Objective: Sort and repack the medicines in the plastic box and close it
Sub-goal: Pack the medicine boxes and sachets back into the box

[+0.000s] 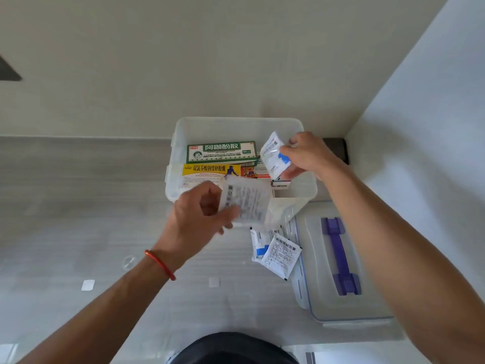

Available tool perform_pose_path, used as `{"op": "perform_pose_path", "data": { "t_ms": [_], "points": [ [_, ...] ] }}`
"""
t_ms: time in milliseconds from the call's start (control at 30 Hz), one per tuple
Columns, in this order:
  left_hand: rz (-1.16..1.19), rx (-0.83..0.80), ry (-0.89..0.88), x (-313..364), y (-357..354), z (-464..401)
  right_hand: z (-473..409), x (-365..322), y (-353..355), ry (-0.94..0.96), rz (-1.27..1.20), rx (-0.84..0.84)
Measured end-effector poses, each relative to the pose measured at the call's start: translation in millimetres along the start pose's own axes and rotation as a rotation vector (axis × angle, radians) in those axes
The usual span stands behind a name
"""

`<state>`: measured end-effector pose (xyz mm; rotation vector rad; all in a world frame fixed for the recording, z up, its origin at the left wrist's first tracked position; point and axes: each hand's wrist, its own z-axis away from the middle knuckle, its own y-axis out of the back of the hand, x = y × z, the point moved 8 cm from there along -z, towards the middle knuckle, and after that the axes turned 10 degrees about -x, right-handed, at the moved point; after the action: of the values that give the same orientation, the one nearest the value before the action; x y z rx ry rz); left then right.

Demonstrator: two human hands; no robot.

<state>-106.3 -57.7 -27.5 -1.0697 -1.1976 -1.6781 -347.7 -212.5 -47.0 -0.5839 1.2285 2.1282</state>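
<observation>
My right hand (pixel 304 156) pinches a sachet (pixel 273 155) over the plastic box (pixel 178 143) at 12 o'clock; my left hand (pixel 202 219) grips another packet (pixel 246 203). Loose pinches risk drops onto the surface (pixel 78 219).

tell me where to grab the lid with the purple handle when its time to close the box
Take the lid by its purple handle, coming down from above. It lies flat on the table, top side up, beside the plastic box, and the handle runs lengthwise along its middle, raised enough for fingers to curl round. The right forearm crosses above the lid, so the right hand seems the nearer one.
</observation>
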Motion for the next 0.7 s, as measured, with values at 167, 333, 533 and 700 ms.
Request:
{"op": "perform_pose_path", "data": {
  "t_ms": [167,333,533,700],
  "points": [
    [0.182,0.152,0.100,-0.7,14.7,-33.8,19.8,-7.2,5.5,0.156,0.260,0.250],
    [0.244,0.107,0.185,-4.7,-20.6,-94.7,62.5,20.8,13.0,0.317,-0.167,0.382],
    [0.273,-0.024,0.329,-23.9,-54.1,-145.5,131.7,51.2,8.5,0.474,-0.263,0.572],
    [0.050,-0.084,0.357,-26.0,-50.8,-142.7,159.2,78.8,-64.7,0.428,0.116,0.503]
  ]
}}
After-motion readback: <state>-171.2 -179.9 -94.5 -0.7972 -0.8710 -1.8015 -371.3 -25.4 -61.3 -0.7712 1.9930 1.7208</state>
